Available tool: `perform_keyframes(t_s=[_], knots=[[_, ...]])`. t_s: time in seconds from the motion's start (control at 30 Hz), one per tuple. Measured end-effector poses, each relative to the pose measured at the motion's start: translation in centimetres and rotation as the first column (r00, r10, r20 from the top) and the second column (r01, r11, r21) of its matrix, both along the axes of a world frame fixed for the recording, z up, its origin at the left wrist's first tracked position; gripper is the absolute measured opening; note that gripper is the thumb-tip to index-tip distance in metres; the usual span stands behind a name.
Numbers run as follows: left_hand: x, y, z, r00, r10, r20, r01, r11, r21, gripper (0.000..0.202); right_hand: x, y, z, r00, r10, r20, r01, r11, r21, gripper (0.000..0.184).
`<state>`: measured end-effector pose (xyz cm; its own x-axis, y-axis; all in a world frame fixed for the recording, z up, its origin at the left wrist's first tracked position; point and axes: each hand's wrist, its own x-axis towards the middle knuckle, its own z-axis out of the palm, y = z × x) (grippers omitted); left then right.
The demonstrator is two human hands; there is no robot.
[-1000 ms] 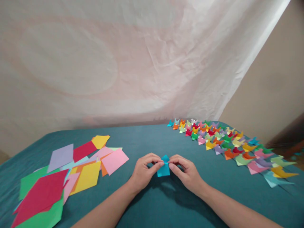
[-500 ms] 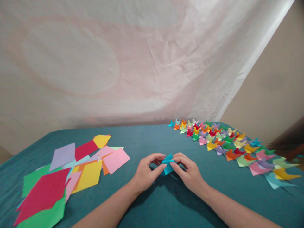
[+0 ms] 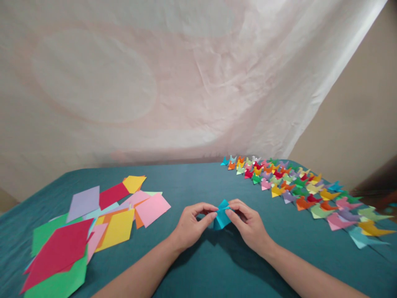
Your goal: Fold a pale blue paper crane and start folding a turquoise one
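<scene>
A small piece of folded blue paper (image 3: 222,217) is held above the table in front of me, with a pointed tip standing up at its top. My left hand (image 3: 195,223) pinches its left side between thumb and fingertips. On the opposite side, my right hand (image 3: 246,221) grips the paper with the thumb in front and the fingers behind. The fingertips hide part of the folds at both edges.
Loose coloured paper sheets (image 3: 114,231) overlap on the left of the teal tablecloth (image 3: 186,182). To the right, several rows of folded paper birds (image 3: 305,201) stand in many colours. Behind the table hangs a pale cloth (image 3: 173,82).
The blue paper has turned slightly between my fingers and shows more of its front face and upper tip. Both hands keep their pinch in nearly the same place.
</scene>
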<state>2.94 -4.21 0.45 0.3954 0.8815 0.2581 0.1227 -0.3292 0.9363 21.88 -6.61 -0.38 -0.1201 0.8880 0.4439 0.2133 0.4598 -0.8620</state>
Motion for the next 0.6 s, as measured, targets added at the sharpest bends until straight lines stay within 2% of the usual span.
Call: perform_keyframes(t_s=[0.27,0.6], knots=[[-0.22,0.4,0.08,0.998,-0.059,-0.032,0.061,0.996,0.07,0.017,0.04,0.03,0.36,0.999,0.031,-0.014,-0.031,0.999,-0.025,0.016],[-0.19,0.38,0.16,0.997,-0.069,-0.029,0.071,0.995,0.076,0.012,-0.02,-0.25,0.25,0.999,0.039,-0.025,-0.039,0.999,0.004,0.016]])
